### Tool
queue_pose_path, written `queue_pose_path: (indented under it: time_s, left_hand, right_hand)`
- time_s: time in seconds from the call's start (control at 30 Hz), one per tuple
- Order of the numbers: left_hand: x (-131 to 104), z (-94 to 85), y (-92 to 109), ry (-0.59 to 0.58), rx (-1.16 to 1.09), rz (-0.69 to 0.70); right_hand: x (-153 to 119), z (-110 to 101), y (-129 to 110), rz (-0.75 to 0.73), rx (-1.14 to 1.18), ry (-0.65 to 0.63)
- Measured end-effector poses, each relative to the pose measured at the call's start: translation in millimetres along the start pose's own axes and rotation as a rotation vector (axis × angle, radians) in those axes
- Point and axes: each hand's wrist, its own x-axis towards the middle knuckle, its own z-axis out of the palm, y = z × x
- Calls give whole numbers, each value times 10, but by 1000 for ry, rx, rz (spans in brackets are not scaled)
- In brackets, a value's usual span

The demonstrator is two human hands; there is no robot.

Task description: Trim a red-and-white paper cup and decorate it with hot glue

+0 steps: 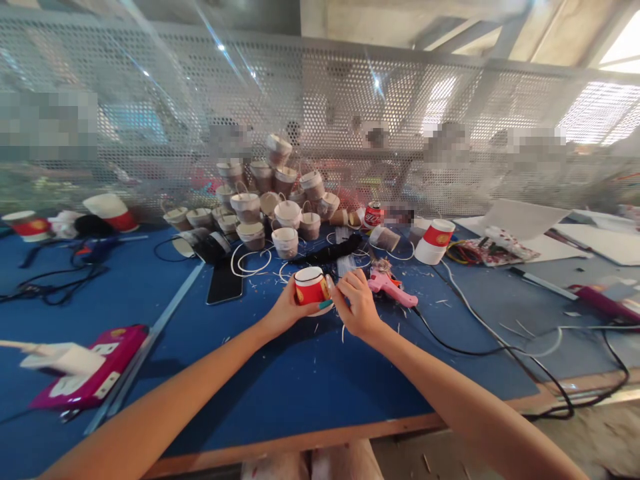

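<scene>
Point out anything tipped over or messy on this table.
A grey cup lies on its side near the red can, unlike the mostly upright pile. Pale scraps litter the table around the glue gun, which looks untidy.

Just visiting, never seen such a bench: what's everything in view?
Held cup: one, red-white, centre
Other cups: three, red-white, left and right
Small buckets: many, pale, back
Can: one, red, back
Glue gun: one, pink, right
Bundle: one, black, centre
Phone: one, black, left
Power strip: one, magenta, left
Cords: several, black, both sides
Papers: several, white, right
Screen: one, grey, behind
Table: one, blue, underneath
Left hand: one, bare, holding cup
Right hand: one, bare, beside cup
Forearms: two, bare, front
</scene>
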Motion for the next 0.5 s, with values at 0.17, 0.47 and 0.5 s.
queue_pose_path:
  time_s: [0.17,0.47,0.5]
  left_hand:
    - [1,9,33,30,-135,-22]
    - [27,-20,22,119,-202,-37]
    - [24,-15,24,120,-174,-41]
  right_hand:
    - [7,-59,30,156,-125,20]
    - [112,-307,136,615,-757,-226]
    - [121,-348,169,656,-790,-284]
